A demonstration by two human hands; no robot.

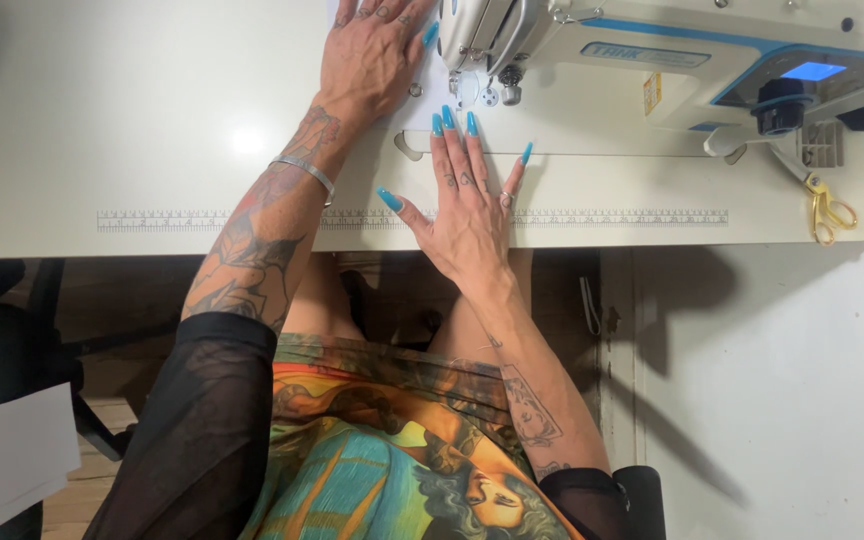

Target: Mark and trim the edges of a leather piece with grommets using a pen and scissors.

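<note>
My left hand [372,50] lies flat on a white sheet of material [422,100] on the sewing table [152,150], just left of the sewing machine's needle area [472,85]. My right hand [467,200] rests flat on the table in front of the needle, fingers spread, its fingertips at the white sheet's near edge. Neither hand grips anything. The white and blue sewing machine [652,60] stretches to the right. A silver bracelet [307,172] circles my left wrist.
A printed ruler strip [602,216] runs along the table's front edge. Gold scissors [827,210] hang at the table's right end. A dark chair [2,330] and a white sheet [2,460] are at lower left.
</note>
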